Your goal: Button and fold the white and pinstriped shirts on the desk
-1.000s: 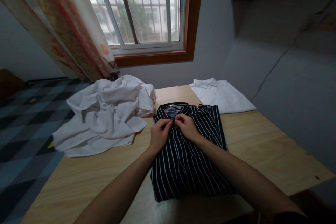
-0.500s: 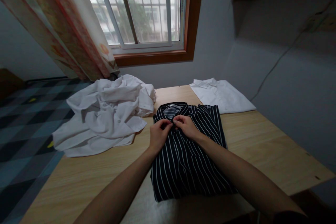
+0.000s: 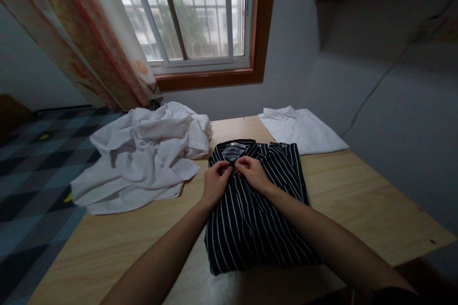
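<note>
- Striped shirt [image 3: 246, 233], black with white lines, lies folded on the tabletop [image 3: 365, 200] directly beneath both hands, its collar at the far end from me.
- On my left hand [image 3: 215, 182], thumb and fingers are pinched together on the cloth at the front of the collar.
- On my right hand [image 3: 253, 173], just beside the left, I have the fingertips closed on the same spot from the other side; exactly what lies between the tips is too small for me to make out.
- Just beyond the fingertips, I can see the collar ring around a paler inside, with a small light label [image 3: 239, 145] at its back.
- My right forearm crosses over the right part of the striped cloth; my left forearm runs along its left side.
- Left of the left hand I have a crumpled white garment [image 3: 143, 152] in a loose heap, a button or two showing in its folds.
- Ahead and to the right of the right hand, a folded white shirt [image 3: 304, 133] lies flat, collar facing away.
- Farther ahead of both hands is a window [image 3: 200, 14] in a wooden frame, with a patterned curtain [image 3: 96, 33] to its left.
- Well left of the left hand, I see a checked floor [image 3: 21, 209].
</note>
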A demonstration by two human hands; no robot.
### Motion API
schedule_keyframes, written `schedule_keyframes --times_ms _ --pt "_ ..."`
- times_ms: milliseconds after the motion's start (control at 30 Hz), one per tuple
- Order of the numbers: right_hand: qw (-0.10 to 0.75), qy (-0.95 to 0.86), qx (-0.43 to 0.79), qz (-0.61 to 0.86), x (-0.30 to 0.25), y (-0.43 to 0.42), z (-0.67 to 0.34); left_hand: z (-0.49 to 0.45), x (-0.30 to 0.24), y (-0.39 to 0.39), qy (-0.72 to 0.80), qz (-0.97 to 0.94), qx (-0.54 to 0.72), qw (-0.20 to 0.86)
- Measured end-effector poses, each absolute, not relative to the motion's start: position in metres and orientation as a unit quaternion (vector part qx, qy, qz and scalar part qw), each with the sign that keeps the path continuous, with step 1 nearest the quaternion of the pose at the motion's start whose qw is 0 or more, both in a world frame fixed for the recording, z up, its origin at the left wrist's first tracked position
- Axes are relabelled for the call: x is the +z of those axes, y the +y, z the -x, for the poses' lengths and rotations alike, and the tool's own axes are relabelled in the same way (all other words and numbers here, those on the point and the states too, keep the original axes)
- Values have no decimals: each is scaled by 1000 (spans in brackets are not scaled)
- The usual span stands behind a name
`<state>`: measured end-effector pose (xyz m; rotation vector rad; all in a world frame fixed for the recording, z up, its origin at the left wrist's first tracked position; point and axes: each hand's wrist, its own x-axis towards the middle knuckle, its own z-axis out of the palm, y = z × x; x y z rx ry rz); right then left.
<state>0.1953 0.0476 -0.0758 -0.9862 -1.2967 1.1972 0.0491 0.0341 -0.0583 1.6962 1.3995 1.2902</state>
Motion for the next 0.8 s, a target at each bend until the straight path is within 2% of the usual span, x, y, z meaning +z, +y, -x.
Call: schedule_keyframes --times_ms 400,633,800 --pt "508 -586 426 465 -76 47 -197 -47 -61 38 520 -624 481 329" --pt "500 -606 385 483 -72 42 -196 -47 -59 31 508 -663 492 245" --pt "503 -558 463 470 -77 46 -196 -47 -57 28 488 -699 472 226"
